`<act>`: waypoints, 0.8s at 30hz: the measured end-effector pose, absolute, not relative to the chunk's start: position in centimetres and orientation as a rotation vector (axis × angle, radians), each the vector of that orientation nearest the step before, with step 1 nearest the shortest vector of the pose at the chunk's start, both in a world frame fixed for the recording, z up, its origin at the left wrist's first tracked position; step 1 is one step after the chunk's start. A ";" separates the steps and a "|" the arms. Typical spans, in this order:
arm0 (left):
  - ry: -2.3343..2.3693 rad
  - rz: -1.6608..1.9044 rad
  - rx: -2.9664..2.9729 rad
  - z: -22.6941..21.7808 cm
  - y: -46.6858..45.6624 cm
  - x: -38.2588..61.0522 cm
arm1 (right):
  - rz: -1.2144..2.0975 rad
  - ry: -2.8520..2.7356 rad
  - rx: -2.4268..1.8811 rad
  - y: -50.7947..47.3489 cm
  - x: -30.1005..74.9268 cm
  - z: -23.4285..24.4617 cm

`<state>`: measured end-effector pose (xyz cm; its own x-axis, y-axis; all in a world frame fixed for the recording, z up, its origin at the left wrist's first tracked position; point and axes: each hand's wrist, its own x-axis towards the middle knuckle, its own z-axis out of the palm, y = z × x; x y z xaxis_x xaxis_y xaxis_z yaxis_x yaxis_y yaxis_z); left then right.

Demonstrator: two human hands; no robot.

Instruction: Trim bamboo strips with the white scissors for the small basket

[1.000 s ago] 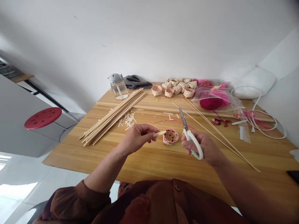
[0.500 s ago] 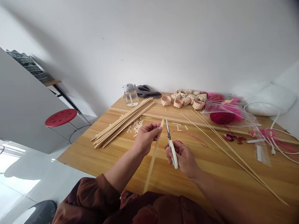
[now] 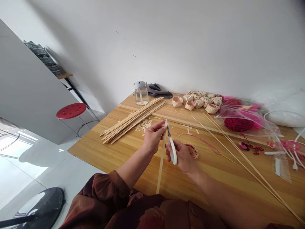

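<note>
At the near edge of the bench [image 3: 124, 152], a person in a brown sleeve [image 3: 105, 197] works above the wood. The left hand [image 3: 152, 136] pinches the upper end of a long bamboo strip [image 3: 161, 162], whose lower end slants back toward the person's lap. The right hand [image 3: 182, 156] is clenched around the white handle of a pair of scissors [image 3: 171, 144], with the blades pointing up just beside the strip's top. Whether they are biting into it cannot be told; the strip looks whole, so this cut appears not yet made.

Just behind the right hand, a half-made basket [image 3: 192, 150] with a pink weave sits on the bench, partly hidden and seemingly unfinished. A pink strand [image 3: 202, 141] trails away from it toward the right.

Toward the middle, short offcuts [image 3: 144, 124] lie scattered beside a thick bundle of strips [image 3: 133, 119], which suggests trimming well under way and plenty of stock uncut. Thin sticks [image 3: 238, 152] run slantwise toward the near right corner.

Along the far edge stand a glass jar [image 3: 141, 93], a dark cloth [image 3: 158, 90], a cluster of small finished baskets [image 3: 197, 101] and a plastic bag of pink yarn [image 3: 240, 121]. By that count, several pieces are complete and one is in hand.

Beyond the left edge stands a red stool [image 3: 71, 110].
</note>
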<state>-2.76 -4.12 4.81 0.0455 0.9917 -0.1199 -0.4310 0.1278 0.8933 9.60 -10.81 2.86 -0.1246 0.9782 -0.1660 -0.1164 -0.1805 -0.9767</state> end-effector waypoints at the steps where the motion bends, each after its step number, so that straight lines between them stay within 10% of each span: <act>1: 0.927 1.291 0.796 4.7 -4.0 -2.7 | 1.473 -1.114 -1.182 -10.6 9.4 2.8; 24: 0.996 1.281 0.696 3.6 -3.7 -3.1 | 1.451 -1.186 -1.244 -9.7 9.7 0.7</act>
<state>-3.08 -3.70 3.62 -0.0079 0.9772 -0.2123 -0.4465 0.1865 0.8751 9.67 -9.71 0.70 -0.1295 0.9769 -0.1701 -0.0277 -0.1751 -0.9842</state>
